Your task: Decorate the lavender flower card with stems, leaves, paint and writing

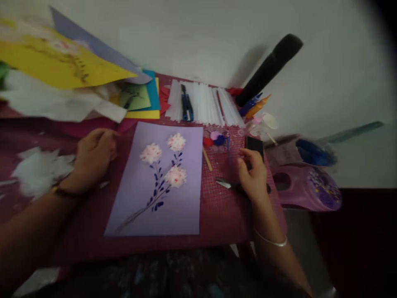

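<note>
A lilac sheet of paper (pixel 186 211) lies on the table between my hands. It carries white fluffy flowers with red specks, dark blue leaf marks and thin brown stems. My left hand (pixel 94 155) rests left of the sheet, its fingers curled in and nothing seen in them. Beside that wrist sits a heap of white tissue pieces (pixel 41 171). On the right, my right hand (pixel 253 174) lies with fingers loosely bent and apart, over the handles of the scissors (pixel 223 182). A dark flat object (pixel 254 145) is just behind its fingers.
Paint blobs (pixel 218 138) and a wooden stick (pixel 207 159) lie right of the sheet. A box cutter (pixel 186 105) rests on white strips (pixel 204 101) behind. Coloured papers (pixel 93 68) pile up back left. A black cylinder (pixel 269 68) leans against the wall. A pink stool (pixel 310 188) stands right.
</note>
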Action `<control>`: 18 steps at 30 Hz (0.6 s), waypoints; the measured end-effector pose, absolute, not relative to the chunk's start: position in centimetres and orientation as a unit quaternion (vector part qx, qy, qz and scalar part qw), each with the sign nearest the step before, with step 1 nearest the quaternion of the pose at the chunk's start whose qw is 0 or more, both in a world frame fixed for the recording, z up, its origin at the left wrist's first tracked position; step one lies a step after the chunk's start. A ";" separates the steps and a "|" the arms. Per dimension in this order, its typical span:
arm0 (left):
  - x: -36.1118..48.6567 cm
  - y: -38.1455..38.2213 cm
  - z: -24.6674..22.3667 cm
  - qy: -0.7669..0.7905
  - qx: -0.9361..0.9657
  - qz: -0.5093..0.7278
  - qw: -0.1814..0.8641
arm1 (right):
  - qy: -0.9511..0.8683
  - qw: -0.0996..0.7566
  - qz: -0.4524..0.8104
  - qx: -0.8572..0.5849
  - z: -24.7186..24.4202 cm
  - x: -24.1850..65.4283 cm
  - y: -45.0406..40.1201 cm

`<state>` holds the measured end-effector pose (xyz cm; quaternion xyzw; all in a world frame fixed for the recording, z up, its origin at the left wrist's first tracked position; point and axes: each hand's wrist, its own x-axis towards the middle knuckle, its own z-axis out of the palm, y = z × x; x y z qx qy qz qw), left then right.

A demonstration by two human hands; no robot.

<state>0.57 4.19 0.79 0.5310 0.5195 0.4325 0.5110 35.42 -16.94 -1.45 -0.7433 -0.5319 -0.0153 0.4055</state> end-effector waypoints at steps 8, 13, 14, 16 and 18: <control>2.8 1.7 5.2 0.346 0.409 0.361 0.764 | -0.570 0.525 0.213 -0.595 2.6 26.9 -14.3; 6.2 -1.6 7.5 0.278 0.296 0.379 0.831 | -0.318 0.681 0.503 -0.426 2.0 21.6 -10.6; 6.9 -2.2 7.4 0.271 0.297 0.388 0.829 | -0.283 0.682 0.542 -0.402 1.6 21.0 -10.0; 8.0 -3.2 6.7 0.261 0.347 0.401 0.807 | -0.246 0.691 0.570 -0.370 1.0 20.0 -9.0; 9.0 -4.4 5.6 0.258 0.472 0.402 0.741 | -0.230 0.706 0.572 -0.349 0.6 19.6 -8.5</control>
